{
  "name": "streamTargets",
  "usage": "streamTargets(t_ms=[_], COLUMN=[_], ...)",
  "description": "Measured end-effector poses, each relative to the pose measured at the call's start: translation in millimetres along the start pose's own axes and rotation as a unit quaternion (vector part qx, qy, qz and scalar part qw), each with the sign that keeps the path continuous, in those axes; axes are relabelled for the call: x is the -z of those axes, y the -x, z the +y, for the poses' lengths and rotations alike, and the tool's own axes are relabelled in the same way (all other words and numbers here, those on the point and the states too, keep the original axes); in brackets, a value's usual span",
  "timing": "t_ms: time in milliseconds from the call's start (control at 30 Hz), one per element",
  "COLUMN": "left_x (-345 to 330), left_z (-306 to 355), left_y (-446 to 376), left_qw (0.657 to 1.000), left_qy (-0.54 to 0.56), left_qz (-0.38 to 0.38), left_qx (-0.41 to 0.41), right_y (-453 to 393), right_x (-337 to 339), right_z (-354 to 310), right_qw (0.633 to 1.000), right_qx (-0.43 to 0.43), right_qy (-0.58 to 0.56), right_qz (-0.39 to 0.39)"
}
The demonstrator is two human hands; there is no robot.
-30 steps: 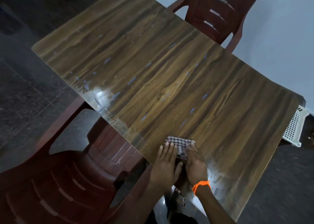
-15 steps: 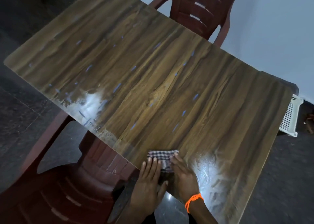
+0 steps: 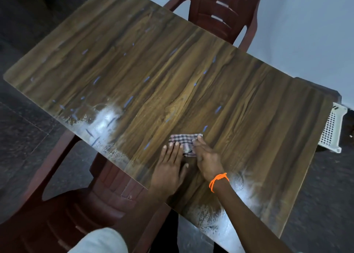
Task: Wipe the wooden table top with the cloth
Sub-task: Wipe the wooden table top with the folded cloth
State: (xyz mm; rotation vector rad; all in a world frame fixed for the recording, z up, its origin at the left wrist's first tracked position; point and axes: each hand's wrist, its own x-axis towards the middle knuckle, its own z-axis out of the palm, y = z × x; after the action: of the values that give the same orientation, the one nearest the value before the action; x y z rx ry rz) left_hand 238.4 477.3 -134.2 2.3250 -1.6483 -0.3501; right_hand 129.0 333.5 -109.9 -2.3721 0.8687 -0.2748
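Nearest us, a pale sleeve (image 3: 99,241) cut into the bottom edge, and a dark red chair (image 3: 80,210) sat tucked under the near side of the table. Just beyond, our two hands lay side by side on the folded checked cloth (image 3: 184,141), which sat on the wooden table top (image 3: 249,128) a little in from its near edge. Our left hand (image 3: 169,168) was flat, fingers straight and pressing down on the cloth's near left part. Our right hand (image 3: 207,161), with an orange thread (image 3: 218,180) at the wrist, covered the cloth's right side with its fingers laid over the fabric; whether they pinched a fold or only pressed, we could not tell.

To do this stroke well, we judged that we should keep both palms flat, hold the fold together, and push in long overlapping passes along the grain, reaching the small bluish marks (image 3: 130,101) scattered farther out and the pale glossy patches (image 3: 107,118) near the left and right of the near edge.

Farther off stood a second chair (image 3: 222,13) against a light wall, and a white slotted basket (image 3: 332,128) past the right end. Whether the glossy patches were wet film or glare was unclear, the cloth's near part lay hidden under our hands, and the table's legs were out of sight.
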Motion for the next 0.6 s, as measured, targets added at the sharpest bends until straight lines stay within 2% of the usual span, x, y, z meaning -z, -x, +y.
streamTargets(t_ms=[100,233,333,467,600], left_x=[-4,-17,-19,-13,-2], left_z=[9,42,63,72,52], left_y=[42,66,33,-45,-104], left_qw=[1.000,0.999,0.999,0.996,0.998], left_qy=[0.003,0.032,0.038,0.022,0.005], left_qz=[0.012,0.006,-0.013,-0.032,-0.021], left_qx=[0.017,0.004,-0.027,-0.076,-0.066], right_y=[32,73,72,29,-33], right_x=[-4,10,31,60,61], right_z=[1,18,42,66,65], right_qw=[0.998,0.999,0.999,0.994,0.994], right_qx=[0.044,0.023,-0.021,-0.091,-0.091], right_qy=[-0.016,-0.019,0.016,0.049,0.044], right_qz=[-0.037,-0.031,-0.018,0.021,0.044])
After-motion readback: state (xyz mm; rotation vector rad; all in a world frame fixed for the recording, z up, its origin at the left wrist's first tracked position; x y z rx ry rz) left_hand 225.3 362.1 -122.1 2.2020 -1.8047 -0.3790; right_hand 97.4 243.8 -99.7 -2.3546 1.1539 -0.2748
